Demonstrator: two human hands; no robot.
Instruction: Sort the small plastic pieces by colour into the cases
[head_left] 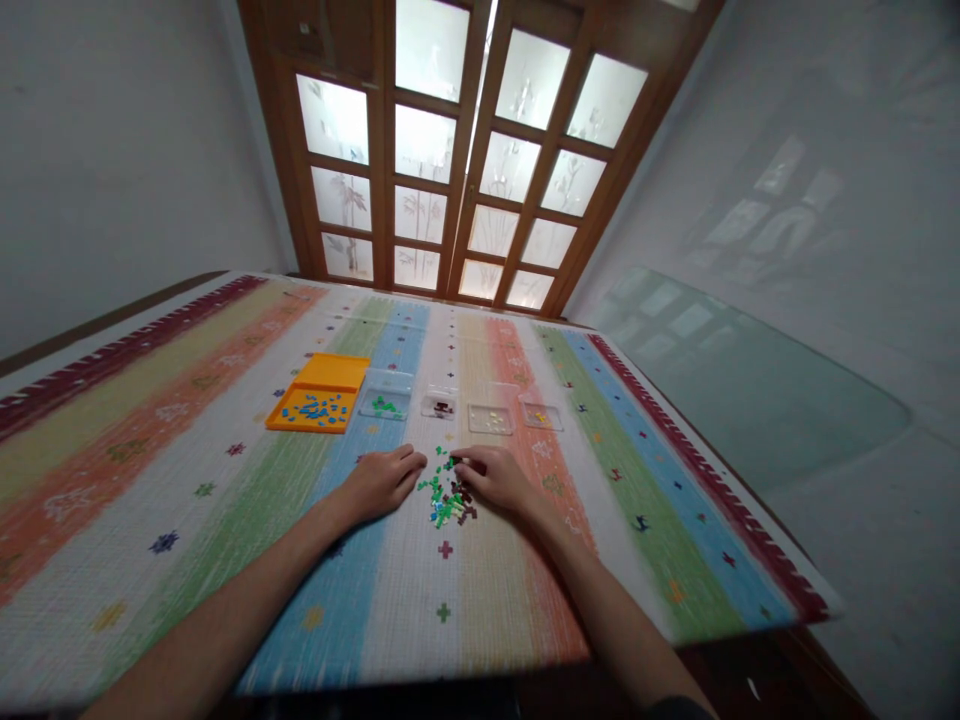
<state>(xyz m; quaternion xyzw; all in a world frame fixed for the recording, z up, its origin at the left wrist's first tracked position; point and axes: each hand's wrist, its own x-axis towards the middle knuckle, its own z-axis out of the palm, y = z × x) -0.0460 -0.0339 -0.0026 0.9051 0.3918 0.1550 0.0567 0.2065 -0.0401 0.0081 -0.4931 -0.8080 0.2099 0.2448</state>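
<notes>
A small heap of tiny coloured pieces, green, dark red and yellow, lies on the striped tablecloth between my hands. My left hand rests flat on the cloth just left of the heap, fingers together and stretched toward it, holding nothing. My right hand sits right of the heap with its fingers curled and its fingertips pinched at the heap's top edge; what they hold is too small to make out.
Beyond the heap stands a row: an orange tray with blue pieces, then several clear small containers with green, dark red and yellow pieces. The table edge runs near me. A wooden glazed door stands behind.
</notes>
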